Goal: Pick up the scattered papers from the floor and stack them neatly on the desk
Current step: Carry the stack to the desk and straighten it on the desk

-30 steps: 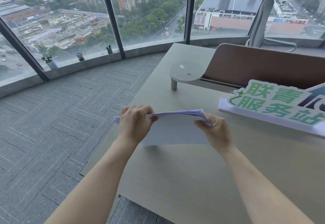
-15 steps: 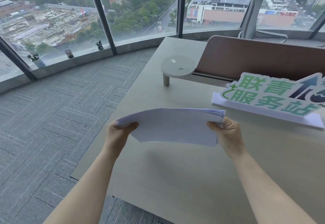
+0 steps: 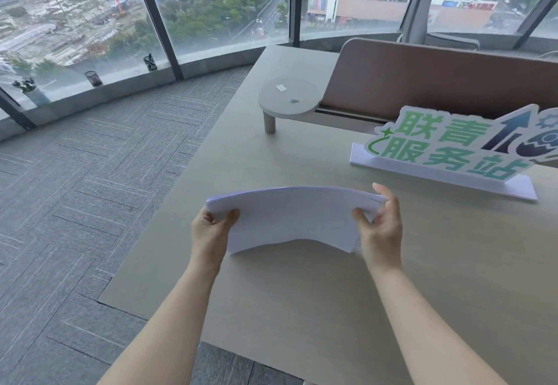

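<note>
The beige desk (image 3: pixel 302 294) carries a green-lettered sign (image 3: pixel 447 152) and a round riser shelf (image 3: pixel 290 97).

Two forearms in view w/ both hands, left hand (image 3: pixel 211 233) & right hand (image 3: pixel 382 235). Arms bare from lower frame edge up to wrists, no sleeves visible. No gloves, no watch, rings or bands seen. Short nails, unpainted as far as can tell.

Stack of white papers (image 3: pixel 290 218), held in my hands above the desk (image 3: pixel 332 309): edges roughly squared, the middle bowed upward into an arch, my left hand (image 3: pixel 211 233) pinching the left end, my right hand (image 3: pixel 382 227) the right end.
</note>
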`<state>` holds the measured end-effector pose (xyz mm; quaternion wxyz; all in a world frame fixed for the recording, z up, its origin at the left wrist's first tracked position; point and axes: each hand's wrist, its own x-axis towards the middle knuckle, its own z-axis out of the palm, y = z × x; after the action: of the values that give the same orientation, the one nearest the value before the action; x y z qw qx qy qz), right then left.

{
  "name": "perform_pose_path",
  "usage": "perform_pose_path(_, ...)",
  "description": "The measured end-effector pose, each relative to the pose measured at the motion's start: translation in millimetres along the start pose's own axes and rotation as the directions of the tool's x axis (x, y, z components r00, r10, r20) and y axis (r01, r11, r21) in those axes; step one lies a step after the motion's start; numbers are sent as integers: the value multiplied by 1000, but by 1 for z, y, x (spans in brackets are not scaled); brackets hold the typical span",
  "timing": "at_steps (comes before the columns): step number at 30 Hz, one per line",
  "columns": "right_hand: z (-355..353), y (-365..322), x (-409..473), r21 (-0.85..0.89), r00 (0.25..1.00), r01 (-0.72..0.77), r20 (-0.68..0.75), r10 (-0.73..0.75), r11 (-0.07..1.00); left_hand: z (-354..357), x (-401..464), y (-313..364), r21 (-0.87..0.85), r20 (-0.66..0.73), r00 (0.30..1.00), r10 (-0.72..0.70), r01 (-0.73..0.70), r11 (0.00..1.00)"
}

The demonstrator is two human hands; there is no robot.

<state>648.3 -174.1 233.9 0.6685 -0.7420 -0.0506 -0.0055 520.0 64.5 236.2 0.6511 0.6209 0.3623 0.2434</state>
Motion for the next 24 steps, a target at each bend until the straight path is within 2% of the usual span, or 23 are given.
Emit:
perform_pose_path(3, 3, 0, -2, -25, 998, 63, -4, -64, 998, 6, -2, 4, -33, 8, 1000, 3, -3, 999)
perform_pose_path(6, 1, 5, -2, -114, 974, 224, -11, -227, 968, 7, -2, 9, -137, 52, 998, 31, -23, 990)
perform_pose_path(9, -3, 8, 4, -322, 898, 430, 56, -437, 843, 9, 2, 18, -189, 12, 999, 46, -42, 981)
perform_pose_path(11, -4, 11, 6, -392, 846, 520, 114, -521, 759, 14, 4, 24, -210, -46, 998, 34, -42, 977)
perform_pose_path(13, -5, 13, 7, -416, 842, 524, 123, -525, 743, 21, 6, 30, -204, -100, 995, 5, -25, 979)
perform_pose_path(16, -6, 13, 7, -411, 881, 464, 118, -459, 785, 23, 12, 30, -220, -157, 985, -67, 31, 975)
perform_pose_path(21, -7, 13, 9, -400, 880, 465, 115, -460, 789, 21, 13, 29, -238, -152, 988, -24, -13, 971)
perform_pose_path(24, -7, 13, 10, -386, 871, 486, 138, -471, 784, 23, 13, 30, -242, -193, 980, -55, 6, 970)
